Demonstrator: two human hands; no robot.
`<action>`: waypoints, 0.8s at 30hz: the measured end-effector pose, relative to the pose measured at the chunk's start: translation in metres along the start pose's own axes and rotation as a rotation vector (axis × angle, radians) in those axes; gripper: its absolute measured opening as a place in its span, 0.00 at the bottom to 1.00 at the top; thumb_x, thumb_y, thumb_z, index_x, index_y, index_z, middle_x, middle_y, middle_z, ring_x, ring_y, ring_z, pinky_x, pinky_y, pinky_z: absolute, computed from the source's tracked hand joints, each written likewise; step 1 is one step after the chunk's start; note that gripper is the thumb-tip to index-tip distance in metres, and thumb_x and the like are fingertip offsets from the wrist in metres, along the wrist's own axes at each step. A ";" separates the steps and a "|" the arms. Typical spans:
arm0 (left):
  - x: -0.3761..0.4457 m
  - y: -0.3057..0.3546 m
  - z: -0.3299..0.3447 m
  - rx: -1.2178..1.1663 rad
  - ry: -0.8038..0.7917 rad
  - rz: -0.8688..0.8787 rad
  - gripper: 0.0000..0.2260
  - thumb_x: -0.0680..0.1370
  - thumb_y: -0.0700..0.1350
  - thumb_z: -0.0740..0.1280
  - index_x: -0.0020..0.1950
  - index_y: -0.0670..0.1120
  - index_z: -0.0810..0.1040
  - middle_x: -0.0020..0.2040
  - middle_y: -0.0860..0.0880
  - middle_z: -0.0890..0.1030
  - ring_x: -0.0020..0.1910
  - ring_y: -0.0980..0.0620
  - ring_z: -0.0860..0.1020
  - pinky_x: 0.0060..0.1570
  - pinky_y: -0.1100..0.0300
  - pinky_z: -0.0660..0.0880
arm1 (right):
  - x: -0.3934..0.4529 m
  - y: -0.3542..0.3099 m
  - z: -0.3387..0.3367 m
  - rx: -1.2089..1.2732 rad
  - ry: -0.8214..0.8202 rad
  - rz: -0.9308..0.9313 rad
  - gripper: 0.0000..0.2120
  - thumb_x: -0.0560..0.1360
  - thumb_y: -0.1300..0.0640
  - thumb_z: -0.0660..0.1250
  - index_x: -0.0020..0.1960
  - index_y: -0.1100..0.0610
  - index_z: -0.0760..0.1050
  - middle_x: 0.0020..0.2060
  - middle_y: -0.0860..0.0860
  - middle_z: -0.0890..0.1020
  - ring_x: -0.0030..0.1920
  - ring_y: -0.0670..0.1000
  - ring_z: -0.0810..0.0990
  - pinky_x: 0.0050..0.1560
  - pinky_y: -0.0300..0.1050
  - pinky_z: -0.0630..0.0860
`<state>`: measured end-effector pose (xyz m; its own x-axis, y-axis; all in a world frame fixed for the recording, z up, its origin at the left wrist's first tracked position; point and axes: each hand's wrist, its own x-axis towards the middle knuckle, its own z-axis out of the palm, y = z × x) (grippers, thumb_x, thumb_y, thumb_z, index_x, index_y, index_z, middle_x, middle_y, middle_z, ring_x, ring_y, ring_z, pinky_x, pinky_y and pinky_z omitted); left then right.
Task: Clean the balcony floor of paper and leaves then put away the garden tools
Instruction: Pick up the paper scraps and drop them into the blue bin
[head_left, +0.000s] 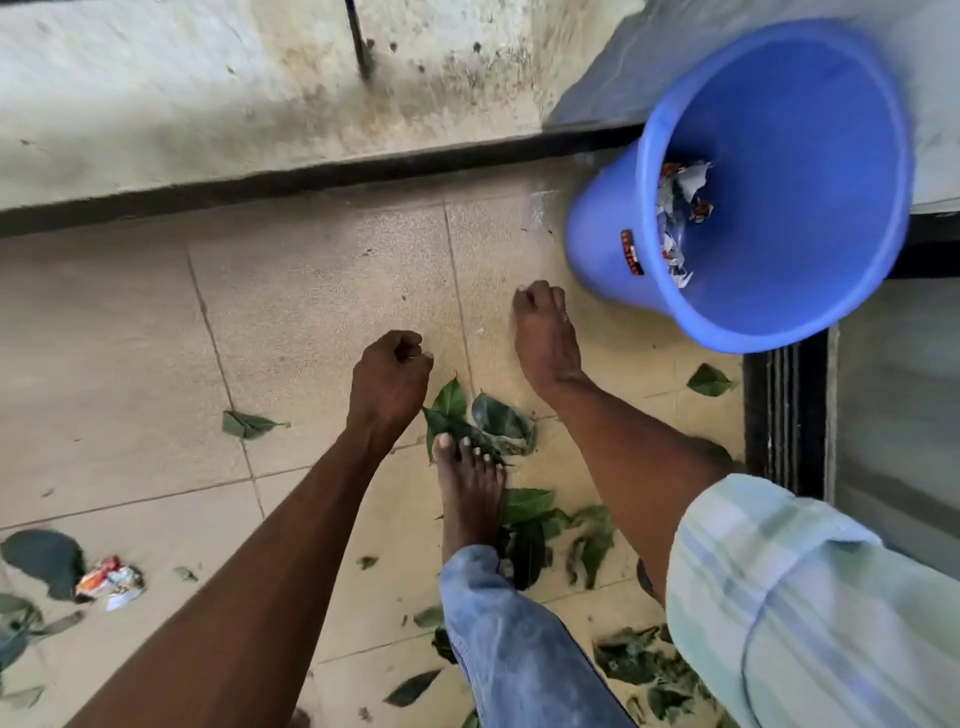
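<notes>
We look straight down at the tiled balcony floor (322, 291). Both hands are out in front of us, above the tiles. Left hand (389, 379) has its fingers curled into a loose fist; nothing visible in it. Right hand (545, 338) is also curled, fingertips tucked under, knuckles up; we cannot tell if it pinches anything small, nothing shows. Right arm wears a pale striped sleeve (810, 613).

Blue bucket (779, 182) stands at the upper right, near the right hand, against the dark threshold strip. Torn paper scraps (680, 223) lie in its bottom. A red and black label sits on its outer wall.

Leaves are still on the floor: a cluster of green leaves (483, 421) just below the hands, under the toes of a bare foot (470, 493). More leaves (550, 540) lie scattered beside the foot and toward the lower right. One single leaf (249, 423) lies alone left of the left hand, another leaf (709, 380) sits just below the bucket. A crumpled wrapper (111, 579) lies at the lower left, next to a dark patch and a few more leaves. Blue jeans leg (519, 649) shows at bottom centre. Stained concrete ledge (208, 93) runs across the top.
</notes>
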<state>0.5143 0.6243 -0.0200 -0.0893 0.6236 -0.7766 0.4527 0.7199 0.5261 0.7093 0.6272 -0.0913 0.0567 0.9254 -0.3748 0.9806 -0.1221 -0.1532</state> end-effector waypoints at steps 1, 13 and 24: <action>-0.002 -0.006 -0.003 0.001 -0.001 -0.015 0.13 0.77 0.42 0.67 0.61 0.44 0.79 0.52 0.49 0.81 0.51 0.50 0.79 0.54 0.57 0.74 | 0.003 0.001 -0.001 0.014 0.027 -0.003 0.16 0.67 0.74 0.57 0.51 0.68 0.77 0.48 0.63 0.77 0.50 0.64 0.76 0.36 0.54 0.78; -0.090 -0.067 -0.110 -0.047 0.206 -0.187 0.12 0.78 0.41 0.64 0.59 0.44 0.80 0.56 0.44 0.83 0.57 0.45 0.79 0.52 0.62 0.70 | -0.075 -0.165 -0.026 0.586 -0.135 0.054 0.04 0.68 0.65 0.69 0.36 0.60 0.80 0.34 0.56 0.83 0.38 0.56 0.82 0.39 0.45 0.72; -0.161 -0.299 -0.238 -0.599 0.499 -0.497 0.09 0.68 0.46 0.65 0.44 0.48 0.82 0.40 0.45 0.84 0.42 0.44 0.81 0.46 0.49 0.80 | -0.185 -0.353 0.093 0.337 -0.455 -0.428 0.09 0.65 0.67 0.71 0.45 0.62 0.81 0.50 0.57 0.77 0.52 0.58 0.77 0.49 0.45 0.69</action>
<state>0.1820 0.3811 0.0305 -0.5853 0.1599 -0.7949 -0.2617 0.8907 0.3718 0.3350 0.4653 -0.0531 -0.4765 0.6843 -0.5520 0.7837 0.0461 -0.6195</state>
